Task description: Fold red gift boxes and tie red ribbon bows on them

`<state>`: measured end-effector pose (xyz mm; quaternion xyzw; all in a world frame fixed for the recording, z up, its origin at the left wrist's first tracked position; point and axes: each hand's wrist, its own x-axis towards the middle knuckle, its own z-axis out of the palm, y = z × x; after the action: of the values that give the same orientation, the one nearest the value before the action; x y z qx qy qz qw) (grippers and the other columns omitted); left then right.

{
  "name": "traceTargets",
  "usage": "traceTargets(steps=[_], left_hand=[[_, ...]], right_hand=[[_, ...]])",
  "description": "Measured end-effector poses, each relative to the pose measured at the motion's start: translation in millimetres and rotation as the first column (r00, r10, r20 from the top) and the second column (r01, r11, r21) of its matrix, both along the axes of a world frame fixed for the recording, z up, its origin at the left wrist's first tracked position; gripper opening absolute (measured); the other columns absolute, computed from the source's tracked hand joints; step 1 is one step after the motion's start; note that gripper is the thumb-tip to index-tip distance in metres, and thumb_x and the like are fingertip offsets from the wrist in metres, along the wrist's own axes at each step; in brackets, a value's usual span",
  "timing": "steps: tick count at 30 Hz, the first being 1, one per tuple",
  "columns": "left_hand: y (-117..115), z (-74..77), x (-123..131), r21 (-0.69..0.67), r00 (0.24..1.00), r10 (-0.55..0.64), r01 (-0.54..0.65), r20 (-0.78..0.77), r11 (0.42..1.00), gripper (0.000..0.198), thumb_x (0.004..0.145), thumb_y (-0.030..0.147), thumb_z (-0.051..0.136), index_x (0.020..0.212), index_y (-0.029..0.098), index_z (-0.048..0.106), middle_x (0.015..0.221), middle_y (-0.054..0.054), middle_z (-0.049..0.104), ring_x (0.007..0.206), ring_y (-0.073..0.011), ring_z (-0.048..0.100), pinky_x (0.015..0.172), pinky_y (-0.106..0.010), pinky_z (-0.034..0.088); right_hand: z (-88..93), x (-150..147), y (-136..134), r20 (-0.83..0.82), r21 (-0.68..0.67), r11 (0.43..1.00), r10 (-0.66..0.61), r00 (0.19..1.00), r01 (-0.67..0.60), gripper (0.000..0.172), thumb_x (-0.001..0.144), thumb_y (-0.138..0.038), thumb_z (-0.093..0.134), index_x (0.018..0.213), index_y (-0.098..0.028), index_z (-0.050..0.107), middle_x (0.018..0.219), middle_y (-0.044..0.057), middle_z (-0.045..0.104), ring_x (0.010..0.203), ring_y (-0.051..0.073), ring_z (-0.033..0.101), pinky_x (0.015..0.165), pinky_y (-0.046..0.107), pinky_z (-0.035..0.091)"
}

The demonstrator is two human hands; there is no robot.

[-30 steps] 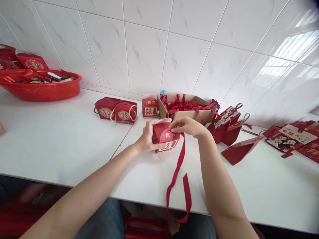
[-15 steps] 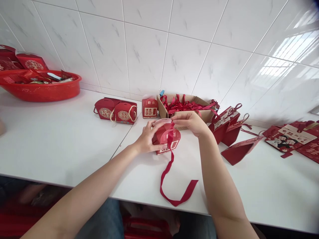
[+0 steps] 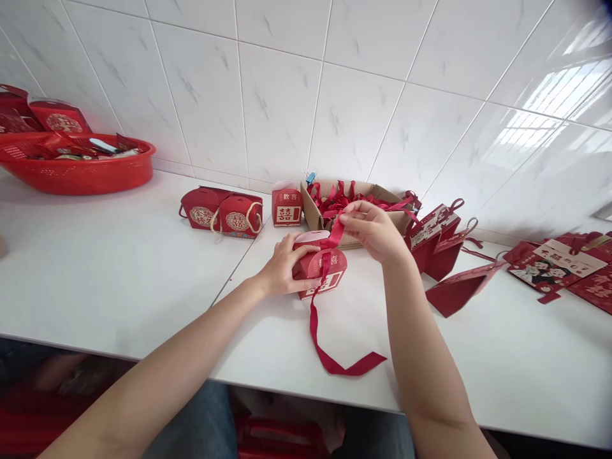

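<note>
My left hand (image 3: 285,264) grips a small red gift box (image 3: 329,280) from its left side, fingers over the top and thumb on the front. The box stands on the white table and has a white panel with gold and red characters. A dark red ribbon (image 3: 321,341) runs out at the box's top. One end trails down the front and curls over the table toward me. My right hand (image 3: 370,229) pinches the ribbon's other part just above the box, to the right of its top.
Behind the box, a cardboard box (image 3: 382,220) holds red ribbons. A small red box (image 3: 287,207) and two rope-handled boxes (image 3: 222,212) stand to its left. Red bags (image 3: 463,287) lie at right. A red plastic basket (image 3: 95,175) with small items is at far left.
My right hand has moved up and right, drawing the ribbon with it from the box top. The trailing end has shifted slightly on the table. My left hand stays on the box.
</note>
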<state>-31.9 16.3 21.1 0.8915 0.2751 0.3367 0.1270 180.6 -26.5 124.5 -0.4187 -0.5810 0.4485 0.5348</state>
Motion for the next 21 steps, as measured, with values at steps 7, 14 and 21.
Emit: traceTargets(steps=[7,14,21], left_hand=[[-0.7,0.3,1.6,0.016,0.999,-0.035,0.034,0.033,0.999,0.075,0.066,0.056,0.072,0.132,0.029,0.050,0.139,-0.012,0.037,0.129,-0.0377,0.036,0.108,-0.056,0.029],[2.1,-2.9,2.9,0.042,0.999,-0.031,0.030,0.024,0.999,0.075,0.067,0.060,0.070,0.131,0.027,0.049,0.136,-0.013,0.039,0.125,-0.0365,0.040,0.106,-0.055,0.032],[5.5,-9.4,3.3,0.035,0.999,-0.013,0.012,0.033,0.999,0.075,0.064,0.061,0.071,0.128,0.026,0.052,0.130,-0.013,0.040,0.123,-0.0372,0.040,0.105,-0.056,0.033]], right_hand=[[-28.1,-12.3,21.4,0.234,-0.205,0.978,0.019,0.972,0.031,0.034,0.059,-0.025,0.080,0.073,-0.020,0.050,0.058,-0.006,0.059,0.057,0.011,0.057,0.056,0.024,0.043],[-33.9,-15.6,24.0,0.207,-0.170,0.985,-0.003,0.978,0.039,0.033,0.063,-0.025,0.077,0.074,-0.021,0.047,0.065,-0.003,0.065,0.063,0.013,0.062,0.061,0.025,0.047],[-28.2,-19.1,18.2,0.239,-0.160,0.987,0.022,0.971,0.017,0.028,0.067,-0.024,0.075,0.076,-0.020,0.048,0.064,-0.004,0.065,0.059,0.011,0.060,0.059,0.024,0.045]])
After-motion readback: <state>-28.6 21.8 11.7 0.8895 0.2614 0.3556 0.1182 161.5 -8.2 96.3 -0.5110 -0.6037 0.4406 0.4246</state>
